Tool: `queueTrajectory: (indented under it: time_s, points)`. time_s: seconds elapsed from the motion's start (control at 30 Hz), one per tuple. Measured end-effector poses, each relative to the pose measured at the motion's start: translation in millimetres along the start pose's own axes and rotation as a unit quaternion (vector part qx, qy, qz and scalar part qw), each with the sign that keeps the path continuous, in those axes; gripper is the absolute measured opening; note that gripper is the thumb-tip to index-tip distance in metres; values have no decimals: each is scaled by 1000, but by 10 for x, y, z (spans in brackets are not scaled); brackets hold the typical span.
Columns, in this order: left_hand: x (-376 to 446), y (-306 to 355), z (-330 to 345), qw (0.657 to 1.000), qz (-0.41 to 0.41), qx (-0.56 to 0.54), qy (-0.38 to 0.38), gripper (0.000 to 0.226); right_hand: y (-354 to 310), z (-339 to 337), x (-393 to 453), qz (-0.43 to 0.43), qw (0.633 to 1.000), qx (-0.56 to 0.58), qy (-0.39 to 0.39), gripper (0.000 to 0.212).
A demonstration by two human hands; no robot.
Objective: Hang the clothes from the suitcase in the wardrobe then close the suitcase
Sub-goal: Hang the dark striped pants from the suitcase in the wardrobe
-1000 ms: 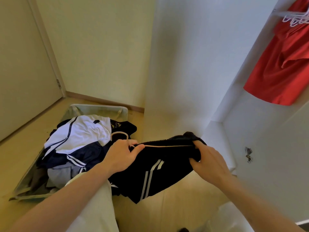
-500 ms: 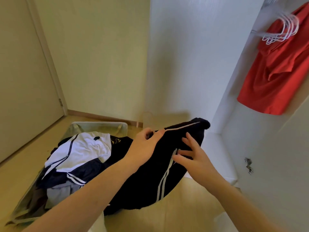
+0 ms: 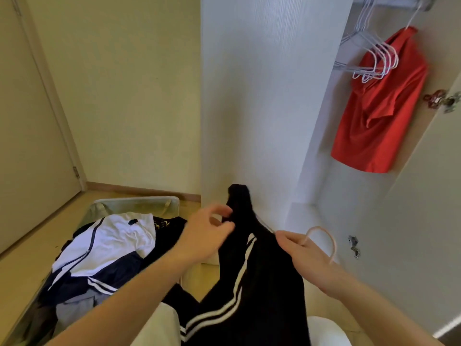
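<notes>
Beside the open suitcase (image 3: 139, 202), still heaped with clothes, the black striped garment (image 3: 252, 275) hangs between two hands held apart: left hand (image 3: 207, 236) pinching its upper edge, right hand (image 3: 303, 253) closed on the pink hanger (image 3: 324, 239). The fabric appears only partly seated; a loosened pinch could let it slide off before reaching the wardrobe rail (image 3: 389, 1), far above the suitcase.

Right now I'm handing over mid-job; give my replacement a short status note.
Left hand: pinch grip on the black white-striped garment.
Right hand: shut on that garment's pale pink hanger.
Done: red shirt hangs on the wardrobe rail, beside spare white hangers.
Left: hang the black garment, then the white-and-navy clothes in the open suitcase, then close it.
</notes>
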State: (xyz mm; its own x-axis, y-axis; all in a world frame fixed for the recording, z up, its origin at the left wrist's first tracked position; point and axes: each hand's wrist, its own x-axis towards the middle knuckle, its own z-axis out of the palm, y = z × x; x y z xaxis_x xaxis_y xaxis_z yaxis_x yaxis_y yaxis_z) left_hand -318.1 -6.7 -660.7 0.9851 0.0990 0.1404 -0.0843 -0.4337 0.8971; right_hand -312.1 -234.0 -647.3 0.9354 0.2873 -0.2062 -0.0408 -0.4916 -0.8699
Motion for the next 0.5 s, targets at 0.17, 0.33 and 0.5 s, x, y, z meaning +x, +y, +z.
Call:
queueTrajectory:
  time_s: [0.17,0.33,0.5]
  points:
    - [455,-233,-429,996,-61,-65,-10,58,-139,-124,-34,-57,997,-35,-33,47]
    - [559,-116,-689,987,-33,-158,-24,24,-419,-383,91,-99,994,-36,-32,25]
    - [694,118,-957,992,67,-69,78,56,-684,-635,178,-179,983,-14,22,32]
